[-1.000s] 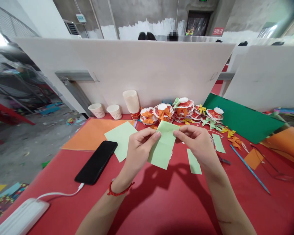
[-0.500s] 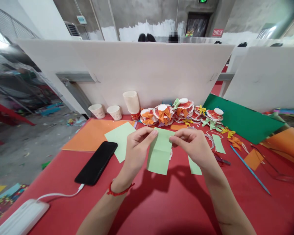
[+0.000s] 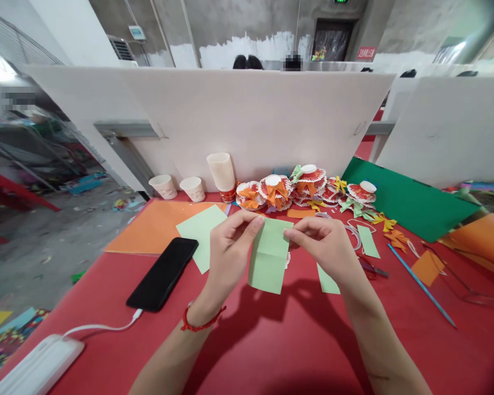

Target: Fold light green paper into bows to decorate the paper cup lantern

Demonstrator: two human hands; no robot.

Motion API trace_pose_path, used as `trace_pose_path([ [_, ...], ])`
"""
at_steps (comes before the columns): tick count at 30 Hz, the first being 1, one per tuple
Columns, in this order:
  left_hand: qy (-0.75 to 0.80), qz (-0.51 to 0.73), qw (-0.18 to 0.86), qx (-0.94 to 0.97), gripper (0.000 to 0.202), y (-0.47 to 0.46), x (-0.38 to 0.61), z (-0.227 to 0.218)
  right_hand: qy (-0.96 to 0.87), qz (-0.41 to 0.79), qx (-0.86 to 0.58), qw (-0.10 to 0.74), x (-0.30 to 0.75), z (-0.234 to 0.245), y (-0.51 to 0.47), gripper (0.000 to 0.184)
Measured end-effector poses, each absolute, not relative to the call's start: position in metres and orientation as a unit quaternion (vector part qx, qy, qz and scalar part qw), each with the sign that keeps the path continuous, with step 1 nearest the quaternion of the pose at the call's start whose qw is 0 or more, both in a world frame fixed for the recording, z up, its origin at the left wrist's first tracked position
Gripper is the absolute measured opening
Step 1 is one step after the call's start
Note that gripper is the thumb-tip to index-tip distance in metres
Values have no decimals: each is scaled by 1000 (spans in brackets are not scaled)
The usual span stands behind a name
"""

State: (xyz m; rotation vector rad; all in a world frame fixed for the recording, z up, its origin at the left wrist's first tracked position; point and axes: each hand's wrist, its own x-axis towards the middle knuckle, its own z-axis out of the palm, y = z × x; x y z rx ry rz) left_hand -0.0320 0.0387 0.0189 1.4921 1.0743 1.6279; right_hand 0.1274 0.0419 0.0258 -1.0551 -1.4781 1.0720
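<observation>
Above the red table (image 3: 271,351) I hold a light green paper sheet (image 3: 268,263) that hangs down with a crease across it. My left hand (image 3: 230,249) pinches its upper left edge. My right hand (image 3: 325,247) pinches its upper right edge. Both hands are closed on the sheet. Another light green sheet (image 3: 200,233) lies flat to the left, and two green strips (image 3: 368,241) lie to the right.
A black phone (image 3: 162,273) on a white cable lies left, beside a white power bank (image 3: 37,367). Paper cups (image 3: 221,173) and red-and-white paper cup flowers (image 3: 308,186) line the white partition. Orange paper (image 3: 156,225), dark green card (image 3: 403,203), a blue stick (image 3: 420,285) and scissors (image 3: 374,270) lie around.
The green sheet turned from tilted to hanging nearly straight down, and my hands came closer together along its top edge.
</observation>
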Motion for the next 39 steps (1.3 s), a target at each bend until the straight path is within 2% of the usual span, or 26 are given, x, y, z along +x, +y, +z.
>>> trace_pose_path([
  [6,447,605,276,598,17,37,-32,22,-613,439,-437,490,128,24,43,17],
  [12,445,565,380,581,18,39,-26,20,-609,375,-449,536,126,25,43,17],
  [14,443,558,384,587,20,39,-25,20,-609,366,-450,541,126,25,43,19],
  [21,467,547,303,626,22,42,-30,20,-632,389,-449,497,130,22,45,20],
  [28,437,553,365,609,18,45,-32,21,-643,390,-452,480,130,23,45,20],
  [35,465,587,277,602,18,39,-30,22,-641,406,-443,477,128,27,40,20],
  [39,465,586,265,608,19,38,-31,23,-639,411,-439,481,130,28,40,20],
])
